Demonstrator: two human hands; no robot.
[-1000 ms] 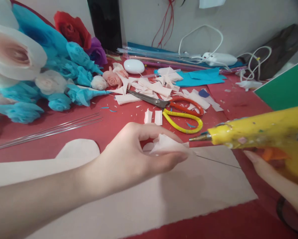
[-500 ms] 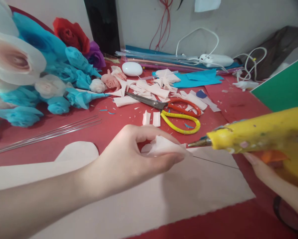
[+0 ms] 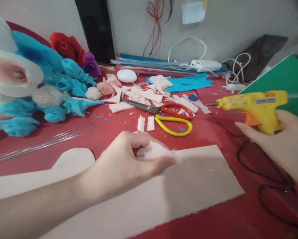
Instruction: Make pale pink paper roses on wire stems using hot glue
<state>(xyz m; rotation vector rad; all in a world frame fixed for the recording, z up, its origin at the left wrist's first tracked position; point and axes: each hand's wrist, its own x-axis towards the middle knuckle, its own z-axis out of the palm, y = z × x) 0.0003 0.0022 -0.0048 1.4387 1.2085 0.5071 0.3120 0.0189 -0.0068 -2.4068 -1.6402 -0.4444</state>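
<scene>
Between thumb and fingers, my left hand (image 3: 129,159) pinches a small pale pink paper flower (image 3: 155,151) with a thin wire running out to the right. Below it lies a wide pale pink paper sheet (image 3: 149,199). My right hand (image 3: 285,142) is wrapped round the handle of a yellow glue gun (image 3: 250,101), whose metal tip points left, apart from the flower. Scissors (image 3: 153,109) with one red and one yellow handle lie open just beyond my left hand. A rounded paper petal (image 3: 75,157) sits left of that hand.
Paper flowers in blue, white, red and purple (image 3: 66,48) crowd the left side. Thin wires (image 3: 44,142) lie before them. Pink scraps (image 3: 149,93), a white oval object (image 3: 127,76) and blue paper (image 3: 188,83) are behind. A black cord (image 3: 265,186) loops at right; a green board (image 3: 280,79) leans behind.
The glue gun has moved away from the paper flower, to the right and back, in my right hand. My left hand keeps its pinch on the flower. The view has shifted slightly.
</scene>
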